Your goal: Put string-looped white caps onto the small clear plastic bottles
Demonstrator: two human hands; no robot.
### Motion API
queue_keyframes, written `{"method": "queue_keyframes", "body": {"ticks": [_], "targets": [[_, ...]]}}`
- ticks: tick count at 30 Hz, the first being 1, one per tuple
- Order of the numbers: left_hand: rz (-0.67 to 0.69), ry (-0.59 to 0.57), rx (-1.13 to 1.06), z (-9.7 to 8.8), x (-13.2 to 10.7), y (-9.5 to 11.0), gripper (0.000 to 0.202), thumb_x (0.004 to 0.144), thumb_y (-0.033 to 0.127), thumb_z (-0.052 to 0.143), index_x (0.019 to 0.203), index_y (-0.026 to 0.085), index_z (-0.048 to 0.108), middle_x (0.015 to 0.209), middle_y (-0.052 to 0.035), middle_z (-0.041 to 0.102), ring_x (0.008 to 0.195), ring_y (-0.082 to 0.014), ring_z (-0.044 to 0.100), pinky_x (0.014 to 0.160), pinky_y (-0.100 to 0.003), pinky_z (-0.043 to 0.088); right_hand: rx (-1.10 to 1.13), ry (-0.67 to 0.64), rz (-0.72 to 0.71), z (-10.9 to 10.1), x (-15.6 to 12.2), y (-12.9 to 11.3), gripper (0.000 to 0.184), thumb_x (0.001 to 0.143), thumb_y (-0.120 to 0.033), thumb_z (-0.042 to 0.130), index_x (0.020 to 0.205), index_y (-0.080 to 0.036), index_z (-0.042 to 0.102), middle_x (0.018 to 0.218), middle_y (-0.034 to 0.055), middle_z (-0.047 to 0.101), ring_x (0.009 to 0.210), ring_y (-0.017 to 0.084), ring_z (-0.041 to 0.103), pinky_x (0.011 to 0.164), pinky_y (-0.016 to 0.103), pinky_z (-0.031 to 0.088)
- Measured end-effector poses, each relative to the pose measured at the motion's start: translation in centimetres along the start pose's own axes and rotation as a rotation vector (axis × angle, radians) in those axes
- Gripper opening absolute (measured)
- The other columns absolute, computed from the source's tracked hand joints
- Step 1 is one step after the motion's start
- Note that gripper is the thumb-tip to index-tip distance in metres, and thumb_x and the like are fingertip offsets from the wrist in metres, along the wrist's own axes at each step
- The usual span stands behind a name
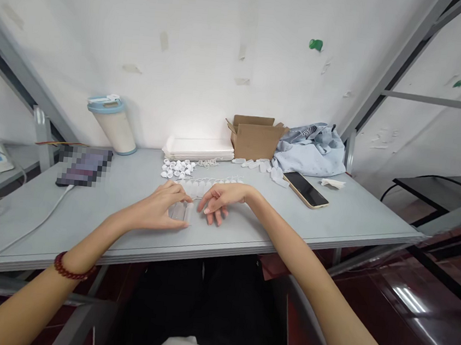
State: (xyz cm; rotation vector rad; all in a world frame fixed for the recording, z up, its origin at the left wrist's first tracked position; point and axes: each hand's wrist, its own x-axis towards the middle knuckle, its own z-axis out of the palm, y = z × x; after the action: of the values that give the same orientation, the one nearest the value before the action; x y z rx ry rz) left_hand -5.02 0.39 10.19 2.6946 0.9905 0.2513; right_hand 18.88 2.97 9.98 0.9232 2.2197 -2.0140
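Observation:
Near the front of the grey table, my left hand [163, 208] spans several small clear plastic tubes [181, 212] that lie side by side. Its thumb is at their near end and its fingers at the far end, partly hiding them. Just to the right, my right hand [223, 198] hovers with loosely bent fingers spread apart and nothing visible in them. Behind both hands runs a row of clear tubes [196, 188], partly covered by the right hand. A pile of small white caps [176, 167] lies beyond my left hand, beside some thin whitish strings [209, 162].
Along the wall stand a tumbler [114, 127], a white flat stack [200, 148], an open cardboard box [256, 141] and bunched blue cloth [312, 153]. More clear tubes [264, 166] lie before the box. Phones [306, 190] lie on both sides; the left phone [85, 167] has a cable.

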Motion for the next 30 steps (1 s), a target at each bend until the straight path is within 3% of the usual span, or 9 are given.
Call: {"method": "queue_keyframes", "body": {"ticks": [14,17,20,23,26,28,30], "targets": [[-0.018,-0.008,0.051,-0.4,-0.1,-0.5,0.051,0.072,0.057,0.061,0.109,0.021,0.065,0.098,-0.0079,0.059,0.097,-0.0277,0.049,0.084,-0.037,0.040,-0.024,0.000,-0.024,0.6,0.7,0.0,0.054,0.076,-0.037,0.071,0.120,-0.009,0.057,0.076,0.0050,0.073,0.058,0.013,0.068,0.044,0.019,0.041],[-0.020,0.000,0.031,-0.6,0.1,-0.5,0.054,0.070,0.060,0.062,0.108,0.022,0.065,0.098,-0.0078,0.060,0.097,-0.0277,0.050,0.084,-0.037,0.041,-0.019,0.026,-0.018,0.5,0.3,-0.4,0.050,0.074,-0.039,0.072,0.113,-0.010,0.061,0.074,0.0053,0.073,0.057,0.013,0.068,0.043,0.018,0.041],[-0.048,0.061,-0.001,-0.9,1.4,-1.1,0.053,0.073,0.061,0.059,0.107,0.021,0.065,0.102,-0.0084,0.063,0.102,-0.0288,0.051,0.087,-0.038,0.042,-0.019,0.118,-0.038,-0.4,-0.9,-0.5,0.037,0.074,-0.041,0.071,0.094,-0.010,0.066,0.070,0.0051,0.072,0.053,0.012,0.066,0.042,0.018,0.041],[-0.092,0.163,-0.018,-0.9,4.5,-2.1,0.040,0.080,0.052,0.052,0.100,0.021,0.067,0.103,-0.0090,0.066,0.103,-0.0293,0.054,0.089,-0.039,0.042,0.013,0.393,-0.161,-2.3,-2.4,0.5,0.030,0.075,-0.039,0.069,0.084,-0.011,0.065,0.067,0.0049,0.070,0.046,0.011,0.061,0.040,0.019,0.038],[-0.099,0.200,-0.011,-0.8,8.7,-3.3,0.030,0.080,0.035,0.047,0.092,0.018,0.069,0.102,-0.0107,0.069,0.101,-0.0289,0.059,0.092,-0.039,0.042,-0.021,0.935,-0.245,-4.7,-3.5,2.6,0.023,0.082,-0.034,0.061,0.085,-0.012,0.064,0.077,0.0083,0.070,0.055,0.012,0.062,0.049,0.023,0.044],[-0.134,0.221,0.026,-0.7,11.3,-3.9,0.028,0.075,0.026,0.048,0.089,0.017,0.070,0.103,-0.0127,0.069,0.104,-0.0302,0.059,0.094,-0.038,0.042,-0.196,1.338,-0.129,-6.1,-3.8,4.2,0.018,0.084,-0.022,0.052,0.092,-0.012,0.064,0.089,0.0112,0.070,0.072,0.017,0.066,0.064,0.028,0.049],[-0.159,0.238,0.048,-0.5,13.4,-4.5,0.026,0.069,0.021,0.051,0.084,0.017,0.071,0.101,-0.0128,0.070,0.104,-0.0312,0.059,0.093,-0.037,0.042,-0.509,1.494,0.044,-7.2,-4.0,5.6,0.027,0.081,-0.011,0.047,0.101,-0.011,0.065,0.104,0.0142,0.068,0.096,0.021,0.063,0.085,0.034,0.047]]}}
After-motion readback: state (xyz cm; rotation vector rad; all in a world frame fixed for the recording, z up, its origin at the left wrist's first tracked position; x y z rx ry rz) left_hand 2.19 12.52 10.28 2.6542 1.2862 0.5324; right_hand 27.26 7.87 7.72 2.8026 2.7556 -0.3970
